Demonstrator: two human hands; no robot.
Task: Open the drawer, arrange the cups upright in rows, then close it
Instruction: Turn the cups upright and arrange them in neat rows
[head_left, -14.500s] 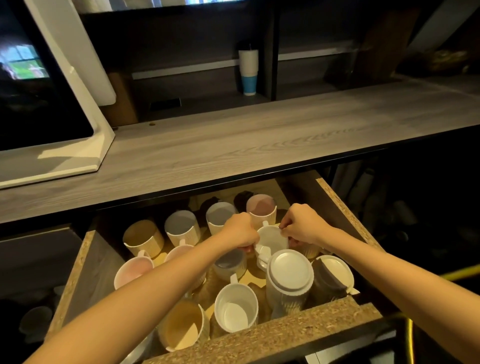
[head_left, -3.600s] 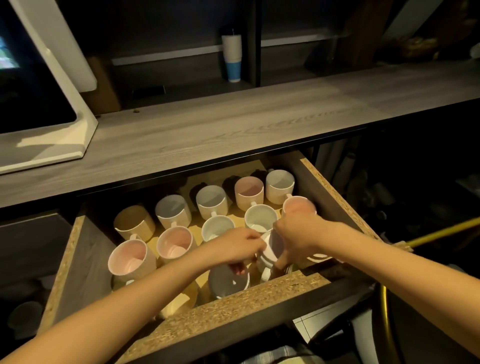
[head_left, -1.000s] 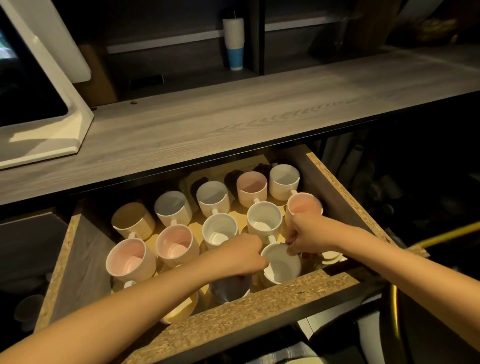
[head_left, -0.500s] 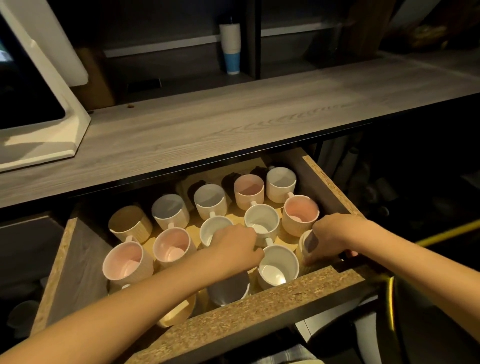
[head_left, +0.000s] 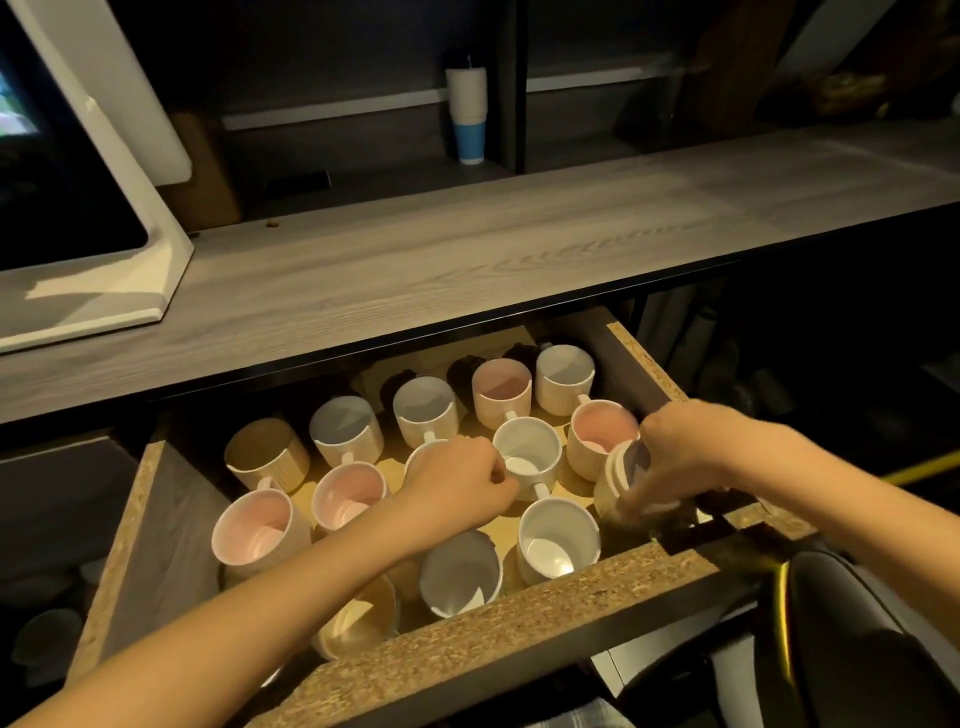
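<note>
The drawer (head_left: 519, 623) is pulled open under the worktop (head_left: 415, 260), and I count 14 cups (head_left: 558, 540) in it: five in the back row, five in the middle, four along the front. Four are pink inside, two tan, the rest white or greyish. The right hand (head_left: 685, 457) has its fingers wrapped round a tilted cup (head_left: 621, 470) in the front right corner, pretty blurry. The left hand (head_left: 462, 483) has its fingers curled over a middle-row white cup (head_left: 421, 453); can't tell if it's actually gripping.
</note>
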